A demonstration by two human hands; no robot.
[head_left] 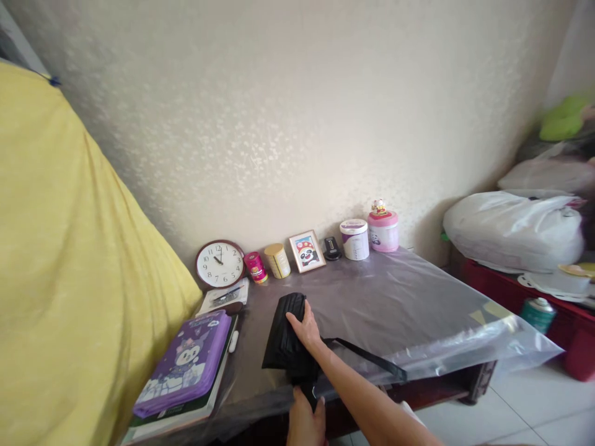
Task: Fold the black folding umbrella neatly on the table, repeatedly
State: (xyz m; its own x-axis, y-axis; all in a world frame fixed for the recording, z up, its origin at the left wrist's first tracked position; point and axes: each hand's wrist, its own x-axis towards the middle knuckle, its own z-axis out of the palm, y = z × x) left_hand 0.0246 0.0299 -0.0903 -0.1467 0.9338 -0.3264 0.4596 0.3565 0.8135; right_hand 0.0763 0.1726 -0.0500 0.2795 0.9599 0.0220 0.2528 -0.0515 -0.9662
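A black folding umbrella (284, 337) is held over the near edge of the table, its folds gathered loosely. My left hand (304, 421) is closed round its handle at the bottom of the view. Higher up, my right hand (305, 328) grips the canopy from the right side, thumb lying across the fabric; its other fingers are partly hidden. A black strap (372, 358) trails from the umbrella to the right over the table edge.
Left on the plastic-covered table (353, 303) lie a purple case (186, 362) on books, a white marker (233, 342) and a notebook (225, 297). Along the wall stand a clock (220, 263), cans, a picture frame (307, 251) and tubs. Bags (515, 229) are piled right.
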